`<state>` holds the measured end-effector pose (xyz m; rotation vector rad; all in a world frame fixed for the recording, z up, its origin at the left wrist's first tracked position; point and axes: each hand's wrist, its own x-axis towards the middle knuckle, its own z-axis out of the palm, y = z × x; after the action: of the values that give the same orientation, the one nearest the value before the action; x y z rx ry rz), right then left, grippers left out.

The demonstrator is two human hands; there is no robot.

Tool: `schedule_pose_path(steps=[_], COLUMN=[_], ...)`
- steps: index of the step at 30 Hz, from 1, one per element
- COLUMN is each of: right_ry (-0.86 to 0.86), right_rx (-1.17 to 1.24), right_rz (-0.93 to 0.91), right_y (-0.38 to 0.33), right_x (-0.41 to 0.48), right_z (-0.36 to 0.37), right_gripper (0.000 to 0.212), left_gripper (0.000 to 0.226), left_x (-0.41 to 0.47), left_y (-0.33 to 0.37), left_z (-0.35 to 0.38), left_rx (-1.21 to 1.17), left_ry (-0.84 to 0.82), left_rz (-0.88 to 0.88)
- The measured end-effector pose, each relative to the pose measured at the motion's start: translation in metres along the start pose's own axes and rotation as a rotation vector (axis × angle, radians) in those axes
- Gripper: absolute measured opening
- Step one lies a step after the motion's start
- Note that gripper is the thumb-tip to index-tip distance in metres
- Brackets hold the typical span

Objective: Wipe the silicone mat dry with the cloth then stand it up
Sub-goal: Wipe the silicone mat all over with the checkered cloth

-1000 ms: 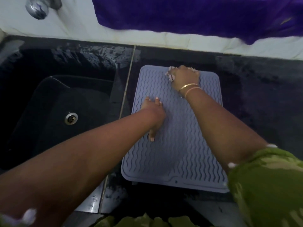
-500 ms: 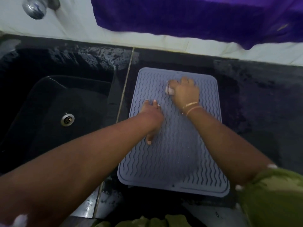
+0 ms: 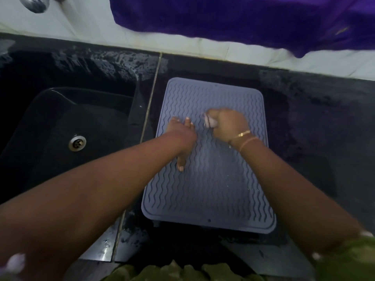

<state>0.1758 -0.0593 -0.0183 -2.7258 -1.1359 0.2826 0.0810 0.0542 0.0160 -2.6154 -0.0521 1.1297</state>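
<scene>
The silicone mat (image 3: 213,189) is a grey-blue rectangle with rounded corners, a raised rim and rows of wavy ridges. It lies flat on the black counter (image 3: 316,122), long side running away from the person, with small droplets on its near right part. The cloth (image 3: 209,121), a small pale wad, is bunched in the right hand (image 3: 229,124) and pressed on the mat's far middle.

silicone mat (image 3: 211,183): grey-blue, wavy-ribbed, lying flat on dark tabletop (image 3: 316,128), just beside black sink (image 3: 50,118).
left hand (image 3: 180,134): flat on mat's left half, fingers straight, thumb spread.
right hand (image 3: 230,124): curled round bunched pale cloth (image 3: 210,122), pressed on mat's middle.
</scene>
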Motion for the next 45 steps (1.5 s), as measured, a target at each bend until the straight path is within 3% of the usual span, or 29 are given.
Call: schedule_pose_path(steps=[9, 11, 17, 22, 29, 34, 37, 41, 45], right_ry=[-0.025, -0.080, 0.055, 0.033, -0.129, 0.006, -0.102, -0.286, -0.201], right_rx=[-0.102, -0.137, -0.174, -0.155, -0.211, -0.237, -0.203, -0.092, -0.078], right_rz=[-0.175, -0.167, -0.017, 0.107, -0.045, -0.201, -0.255, -0.247, -0.125], right_y=[-0.026, -0.022, 0.007, -0.001, -0.050, -0.069, -0.074, -0.065, -0.035], right_x=[-0.094, -0.075, 0.033, 0.065, -0.042, -0.128, -0.157, -0.141, -0.065], right_z=[0.023, 0.015, -0.014, -0.017, 0.001, 0.022, 0.028, 0.007, -0.015], right_gripper=[0.051, 0.046, 0.035, 0.032, 0.041, 0.045, 0.049, 0.025, 0.012], left_gripper=[0.139, 0.139, 0.141, 0.140, 0.136, 0.141, 0.140, 0.138, 0.133], left_x=[0.000, 0.000, 0.000, 0.003, 0.002, 0.003, 0.001, -0.002, -0.008], left_y=[-0.005, -0.008, -0.012, -0.012, -0.022, -0.013, -0.010, -0.010, -0.011], left_z=[0.006, 0.008, 0.009, 0.007, 0.015, 0.009, 0.006, 0.008, 0.007], left_rx=[-0.073, -0.086, -0.075, -0.049, -0.149, -0.044, -0.055, -0.086, -0.108], left_ry=[0.046, 0.059, 0.069, 0.067, 0.112, 0.055, 0.021, 0.035, 0.036], left_rz=[0.013, 0.038, 0.057, 0.059, 0.076, 0.034, 0.036, 0.036, 0.038])
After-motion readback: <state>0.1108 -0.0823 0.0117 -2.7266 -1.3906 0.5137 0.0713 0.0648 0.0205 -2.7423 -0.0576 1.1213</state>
